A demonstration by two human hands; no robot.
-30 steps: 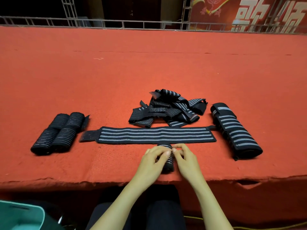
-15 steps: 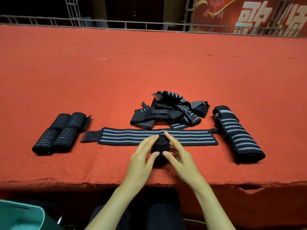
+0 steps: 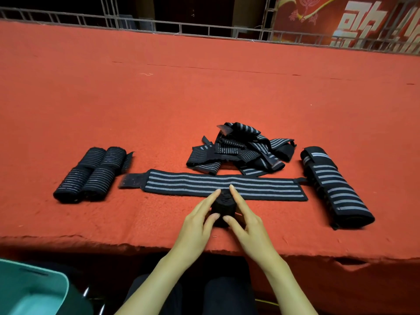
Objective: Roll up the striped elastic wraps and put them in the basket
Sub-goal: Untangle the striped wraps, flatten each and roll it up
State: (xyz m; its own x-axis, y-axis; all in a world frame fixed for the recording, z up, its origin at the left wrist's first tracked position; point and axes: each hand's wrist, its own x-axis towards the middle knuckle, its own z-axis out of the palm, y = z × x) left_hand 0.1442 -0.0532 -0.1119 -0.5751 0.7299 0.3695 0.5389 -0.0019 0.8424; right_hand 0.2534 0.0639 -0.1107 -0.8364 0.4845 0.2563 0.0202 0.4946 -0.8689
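Observation:
A small black rolled wrap [image 3: 223, 204] stands on end on the red table near its front edge. My left hand [image 3: 196, 226] pinches its left side between thumb and fingers. From the other side my right hand [image 3: 247, 221] pinches it the same way. Just behind the roll, one striped wrap [image 3: 181, 184] lies flat and stretched out left to right. Behind that sits a tangled pile of striped wraps [image 3: 241, 151]. Several finished rolls [image 3: 91, 176] lie together at the left. The teal basket [image 3: 29, 289] shows at the bottom left, below the table.
A larger rolled striped wrap [image 3: 334, 189] lies at the right. The red felt table [image 3: 204, 87] stretches far back to a metal railing [image 3: 204, 28]. Its ragged front edge [image 3: 113, 243] runs just before my wrists. My knees are under the table.
One second ago the roll lay on its side under my fingertips. Both hands have since turned it upright and shifted slightly forward toward the flat wrap.

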